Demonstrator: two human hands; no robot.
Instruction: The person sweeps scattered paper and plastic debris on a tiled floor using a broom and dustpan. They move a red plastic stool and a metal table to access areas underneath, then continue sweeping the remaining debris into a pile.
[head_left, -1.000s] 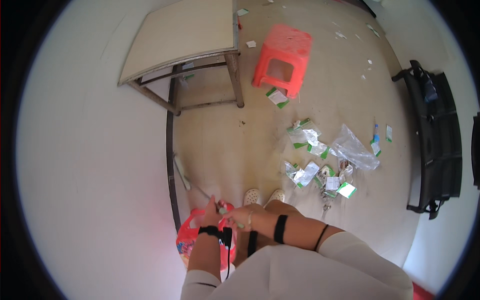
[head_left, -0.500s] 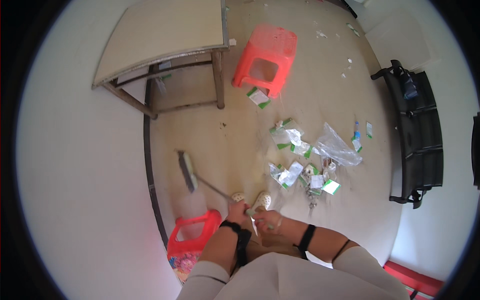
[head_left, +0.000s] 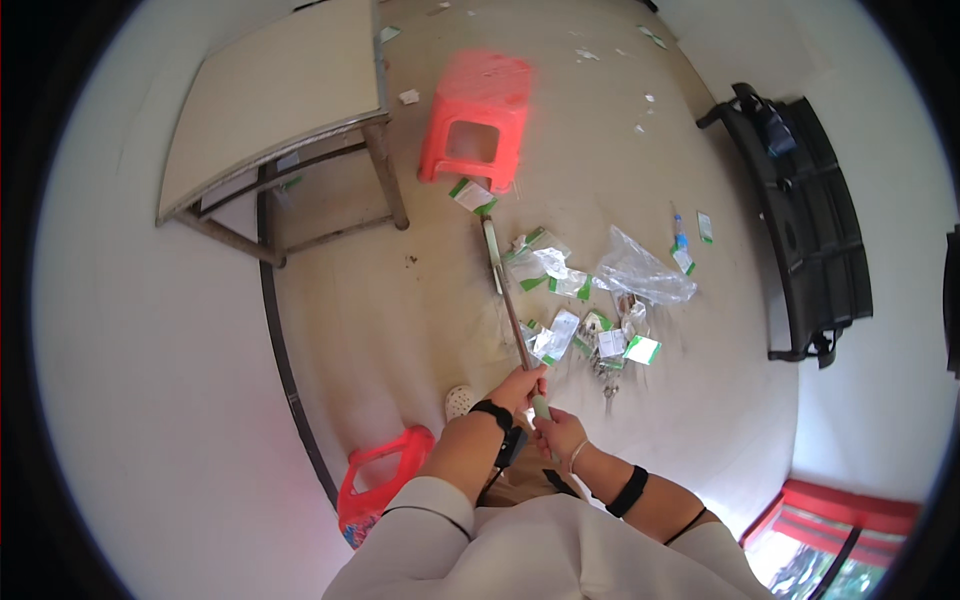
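The broom (head_left: 505, 300) runs as a long thin handle from the hands out across the tan floor (head_left: 400, 310), its pale head lying at the far end just short of the red plastic stool (head_left: 477, 118). The left hand (head_left: 520, 388) is clenched around the handle higher up, a black watch on its wrist; the right hand (head_left: 558, 432) is wrapped around the handle's near end, a thin bracelet on the wrist and a black band further up the forearm.

Just right of the handle a scatter of small green-and-white packets (head_left: 575, 330) lies on the floor, some touching each other, and among them sits a crumpled clear plastic bag (head_left: 640, 275); what it holds cannot be told. One more packet lies at the foot of the stool, touching the broom head.

Near the person's left side stands a red basket (head_left: 375, 480) against the white wall (head_left: 130, 400); something coloured shows at its lower edge, too hidden to name. A pale shoe (head_left: 459, 401) shows just left of the hands.

Further off, a table (head_left: 275, 100) with a light top and metal legs stands in the far left part of the floor, beside the stool. A black rack (head_left: 800, 220) lines the right wall, well apart from the litter
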